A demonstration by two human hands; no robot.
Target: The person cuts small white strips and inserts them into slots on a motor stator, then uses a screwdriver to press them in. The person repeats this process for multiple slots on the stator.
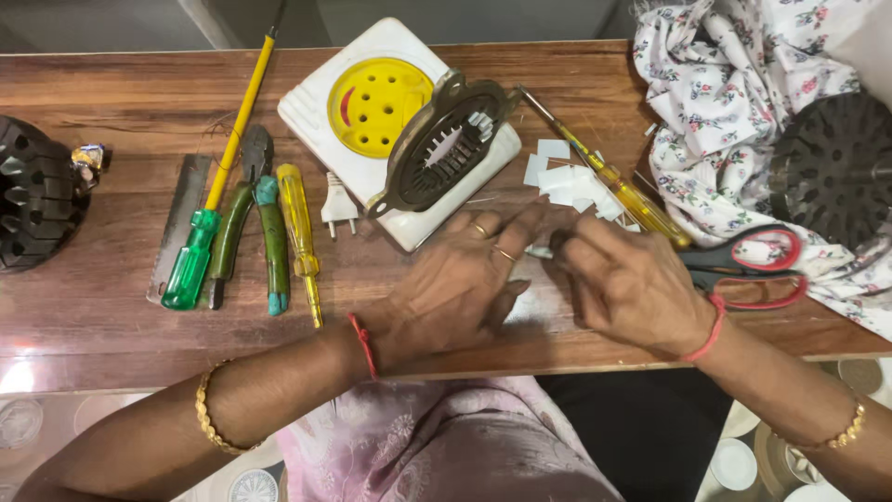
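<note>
My left hand lies palm down on the wooden table, fingers spread toward a small white paper piece. My right hand meets it from the right, its fingertips pinching at that same paper piece; how firmly is hidden. Just beyond the fingers lies a pile of cut white paper pieces. A round metal motor stator ring leans on a white and yellow square box behind the hands.
Left of the hands lie a green-handled screwdriver, pliers, a yellow tester screwdriver, a steel ruler and a white plug. Red-handled scissors, another yellow screwdriver, floral cloth and a dark rotor lie right. A dark fan part sits far left.
</note>
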